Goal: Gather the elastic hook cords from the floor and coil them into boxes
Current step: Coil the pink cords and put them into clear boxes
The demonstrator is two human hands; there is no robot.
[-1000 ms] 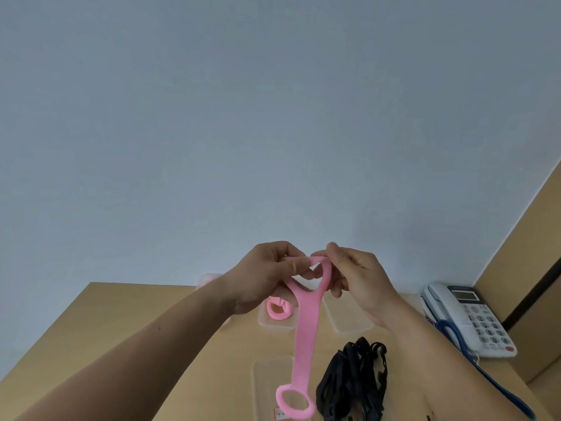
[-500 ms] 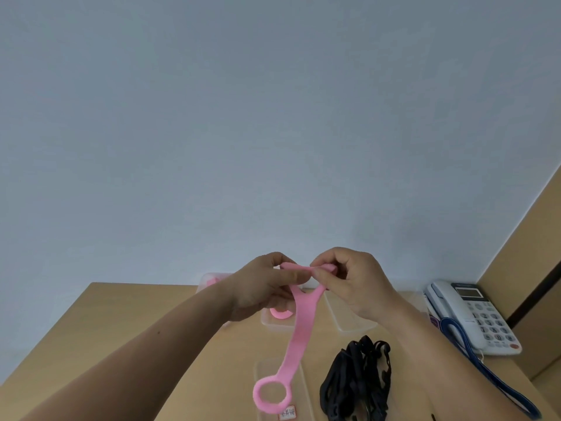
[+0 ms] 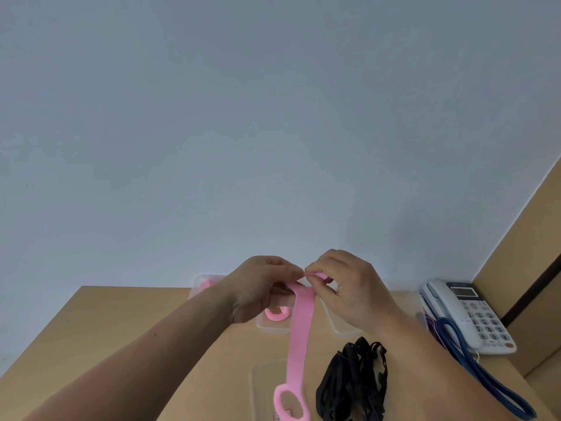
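A flat pink elastic cord with a loop at its lower end hangs over the wooden table. My left hand and my right hand both pinch its top end, fingertips almost touching, where the end is folded over. Below my left hand a clear box holds a coiled pink cord. A bundle of black cords lies on the table at lower right. Under the hanging loop lies a clear box lid or tray.
A white desk phone stands at the right edge, with a blue cord lying beside it. Another clear box with something pink sits at the table's far edge by the wall. A wooden panel rises at the right.
The top loop of the pink cord has been flattened and folded between my fingertips, which came closer together. The cord's lower loop swung left and back towards the middle.
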